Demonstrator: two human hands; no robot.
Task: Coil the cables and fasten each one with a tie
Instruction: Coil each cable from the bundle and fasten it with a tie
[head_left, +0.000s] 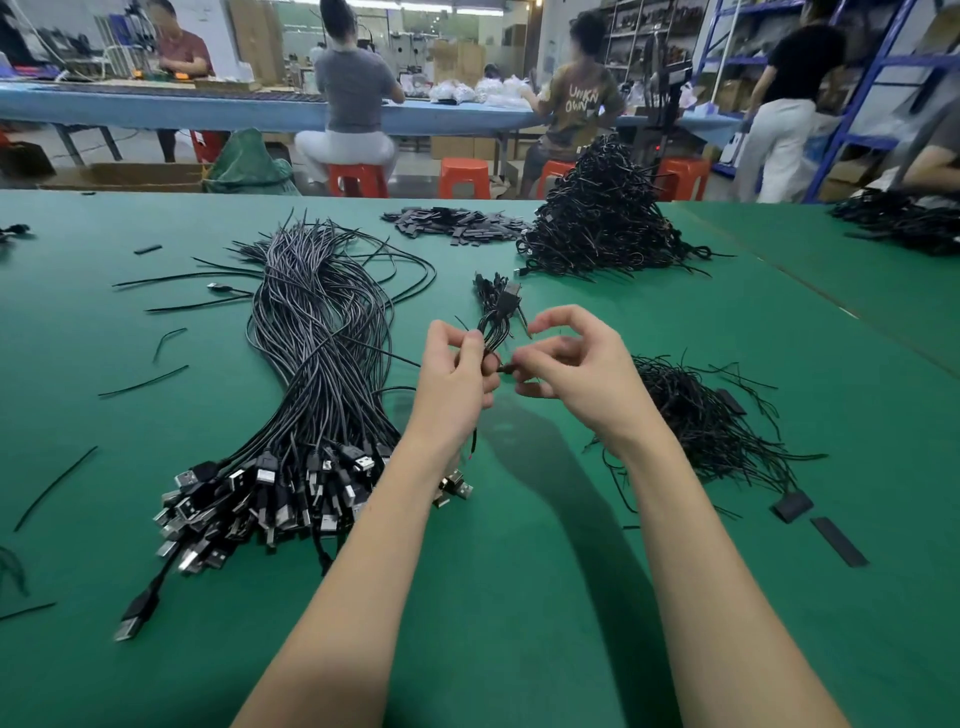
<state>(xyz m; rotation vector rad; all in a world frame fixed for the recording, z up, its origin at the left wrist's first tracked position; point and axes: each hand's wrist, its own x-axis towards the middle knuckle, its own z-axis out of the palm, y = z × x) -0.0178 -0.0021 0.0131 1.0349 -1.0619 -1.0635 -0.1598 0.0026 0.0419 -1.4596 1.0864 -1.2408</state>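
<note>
Head view: your left hand (454, 371) held the coiled cable (496, 317) above the green worktop (519, 597) — grip curled around its waist. Your right hand (566, 358) pinched the tie (505, 369) against the coil — uncoiled cables (317, 353) lay left.

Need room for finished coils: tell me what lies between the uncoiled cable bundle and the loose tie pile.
In the head view, the left hand and right hand hold a coiled cable there, over bare green table.

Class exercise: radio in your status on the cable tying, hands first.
Left hand grips the coiled black cable. Right hand pinches the thin black wire tie at the coil's waist. Nothing in the way.
</note>
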